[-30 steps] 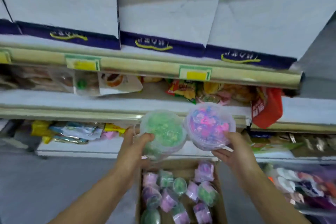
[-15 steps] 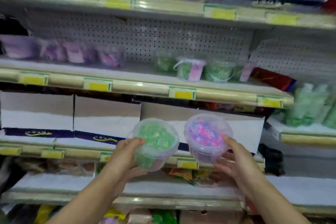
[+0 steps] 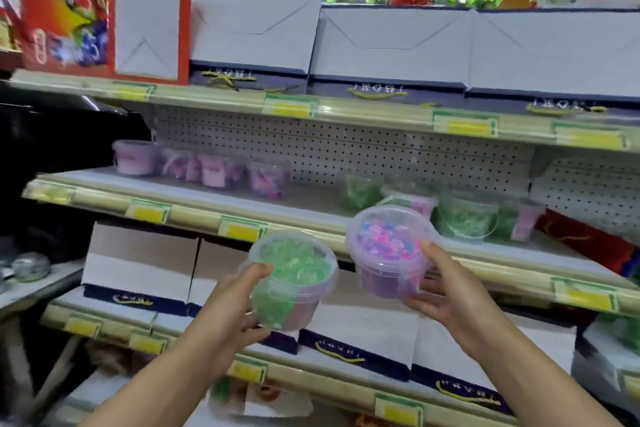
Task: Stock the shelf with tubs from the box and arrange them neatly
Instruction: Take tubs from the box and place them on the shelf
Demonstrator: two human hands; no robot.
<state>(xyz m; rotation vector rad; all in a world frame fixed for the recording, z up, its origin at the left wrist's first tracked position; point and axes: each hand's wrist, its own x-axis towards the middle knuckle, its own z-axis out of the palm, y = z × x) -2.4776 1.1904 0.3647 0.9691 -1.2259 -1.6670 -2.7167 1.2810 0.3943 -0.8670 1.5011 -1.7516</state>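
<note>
Mid-frame, the left hand (image 3: 228, 319) grips a clear round plastic tub of green bits (image 3: 294, 279) and the right hand (image 3: 446, 295) a pink-purple one (image 3: 389, 250) — both unshelved, below the white middle shelf (image 3: 311, 199) already holding purple and green tubs — so stocking looks partway done.

You hold two tubs, one green tub (image 3: 292, 279) in your left hand (image 3: 228, 317) and one pink tub (image 3: 389, 253) in your right hand (image 3: 446, 295). On the middle shelf (image 3: 311, 199) you have four pinkish tubs (image 3: 204, 168) at the left, and at the right a blurred cluster of green tubs (image 3: 465, 213) (about three, with two more pinkish ones among them). Along the top shelf stand three white boxes (image 3: 391, 42) and one red box (image 3: 104, 10).
</note>
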